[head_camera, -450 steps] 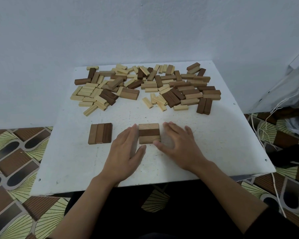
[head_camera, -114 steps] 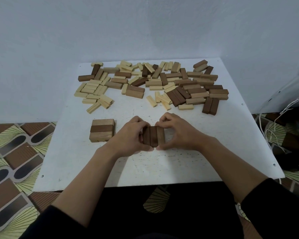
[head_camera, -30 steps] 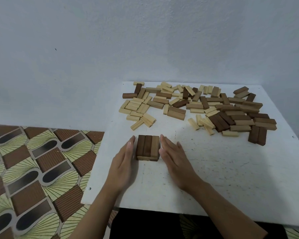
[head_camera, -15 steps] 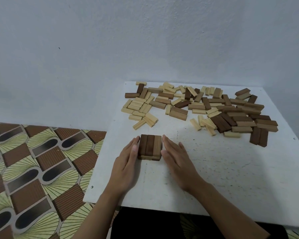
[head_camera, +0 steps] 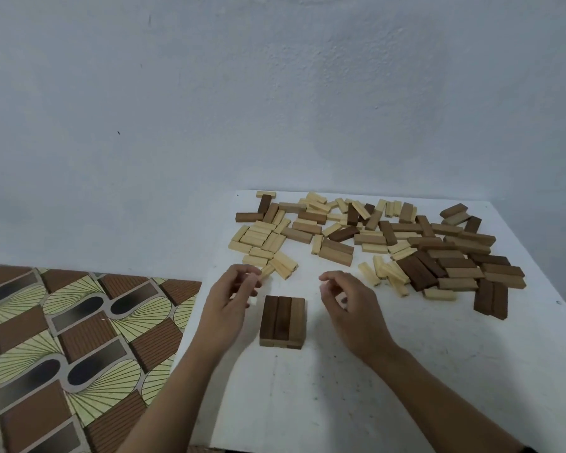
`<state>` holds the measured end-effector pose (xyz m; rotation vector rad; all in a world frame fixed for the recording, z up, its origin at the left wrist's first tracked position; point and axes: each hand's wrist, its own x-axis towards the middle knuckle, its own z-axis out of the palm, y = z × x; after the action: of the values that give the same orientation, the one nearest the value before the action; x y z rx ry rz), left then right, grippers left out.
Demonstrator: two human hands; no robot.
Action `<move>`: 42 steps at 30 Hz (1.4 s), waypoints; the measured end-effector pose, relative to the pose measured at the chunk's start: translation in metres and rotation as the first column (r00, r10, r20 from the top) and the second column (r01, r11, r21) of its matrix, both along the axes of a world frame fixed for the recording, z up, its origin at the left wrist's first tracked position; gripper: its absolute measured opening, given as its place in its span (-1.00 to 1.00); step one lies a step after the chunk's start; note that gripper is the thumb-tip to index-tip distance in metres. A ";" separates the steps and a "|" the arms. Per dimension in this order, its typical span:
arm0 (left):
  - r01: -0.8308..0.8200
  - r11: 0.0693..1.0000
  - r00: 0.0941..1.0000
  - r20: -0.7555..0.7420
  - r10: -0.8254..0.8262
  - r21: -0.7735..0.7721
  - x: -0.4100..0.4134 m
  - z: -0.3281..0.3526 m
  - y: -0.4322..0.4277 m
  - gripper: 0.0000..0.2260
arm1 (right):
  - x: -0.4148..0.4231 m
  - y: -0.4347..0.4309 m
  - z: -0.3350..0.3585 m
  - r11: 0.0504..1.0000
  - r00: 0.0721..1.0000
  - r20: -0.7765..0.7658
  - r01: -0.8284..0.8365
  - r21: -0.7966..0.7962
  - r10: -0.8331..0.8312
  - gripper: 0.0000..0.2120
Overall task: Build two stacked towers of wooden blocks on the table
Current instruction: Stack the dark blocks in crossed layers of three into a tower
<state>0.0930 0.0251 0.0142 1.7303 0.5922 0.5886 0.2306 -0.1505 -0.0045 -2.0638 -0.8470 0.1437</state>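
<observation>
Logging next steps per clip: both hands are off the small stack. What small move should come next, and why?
Probably reach the right hand to the loose blocks behind: both it and the left hand hold nothing, and the stack looks only two layers high.

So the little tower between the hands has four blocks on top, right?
No, three. The head view shows the tower between the left hand and the right hand, with three blocks side by side on top.
</observation>
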 end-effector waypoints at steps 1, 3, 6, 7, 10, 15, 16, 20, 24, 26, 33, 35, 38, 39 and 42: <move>0.024 1.000 0.999 -0.031 -0.023 0.017 0.009 0.004 0.005 -0.85 | 0.007 0.004 0.003 1.000 1.000 0.020 -0.001 -0.007 0.001 -0.81; 0.055 0.997 0.995 -0.091 -0.050 0.060 0.028 0.011 0.016 -0.86 | 0.024 0.012 0.007 1.000 0.998 0.063 -0.006 -0.022 0.007 -0.82; 0.111 0.977 0.978 -0.196 -0.075 0.180 0.059 0.017 0.031 -0.88 | 0.051 0.029 0.011 0.999 0.989 0.142 -0.022 -0.050 0.029 -0.83; 0.144 0.961 0.967 -0.238 -0.087 0.234 0.069 0.018 0.035 -0.87 | 0.058 0.034 0.011 0.997 0.985 0.168 -0.021 -0.068 0.032 -0.79; 0.284 0.869 0.919 -0.375 -0.125 0.405 0.100 0.012 0.047 -0.76 | 0.081 0.051 0.010 0.989 0.967 0.253 -0.005 -0.151 0.043 -0.63; 0.471 0.647 0.794 -0.608 -0.015 0.599 0.134 -0.002 0.054 -0.69 | 0.109 0.074 0.002 0.955 0.941 0.323 -0.005 -0.296 0.105 -0.67; 0.471 0.623 0.793 -0.610 0.010 0.624 0.138 -0.003 0.054 -0.70 | 0.114 0.078 0.001 0.943 0.931 0.344 -0.001 -0.334 0.123 -0.68; 0.422 0.605 0.810 -0.581 0.082 0.675 0.151 -0.010 0.058 -0.78 | 0.128 0.089 -0.006 0.912 0.913 0.383 0.029 -0.410 0.143 -0.69; 0.403 0.538 0.828 -0.545 0.130 0.740 0.157 -0.013 0.061 -0.83 | 0.133 0.097 -0.010 0.914 0.890 0.431 0.042 -0.404 0.150 -0.73; 0.389 0.546 0.839 -0.530 0.124 0.742 0.157 -0.014 0.062 -0.84 | 0.135 0.098 -0.011 0.923 0.888 0.437 0.038 -0.382 0.145 -0.76; 0.392 0.573 0.872 -0.488 0.016 0.720 0.156 -0.014 0.062 -0.80 | 0.145 0.099 -0.016 0.946 0.887 0.422 -0.047 -0.322 0.188 -0.73; 0.381 0.597 0.882 -0.471 -0.007 0.706 0.154 -0.013 0.061 -0.78 | 0.146 0.096 -0.015 0.955 0.887 0.418 -0.077 -0.286 0.197 -0.77; 0.329 0.666 0.909 -0.415 -0.032 0.669 0.150 -0.010 0.058 -0.80 | 0.144 0.088 -0.012 0.981 0.920 0.357 -0.108 -0.161 0.160 -0.77; 0.312 0.691 0.918 -0.396 -0.041 0.652 0.148 -0.007 0.056 -0.81 | 0.141 0.084 -0.010 0.988 0.937 0.323 -0.101 -0.113 0.133 -0.76; 0.287 0.786 0.937 -0.332 -0.110 0.548 0.141 0.003 0.049 -0.83 | 0.131 0.069 -0.004 0.999 0.981 0.192 -0.013 0.041 0.005 -0.76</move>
<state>0.2344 0.0746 0.0168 2.4705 0.4294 0.3896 0.3613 -0.0818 -0.0084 -2.0570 -0.9681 -0.0696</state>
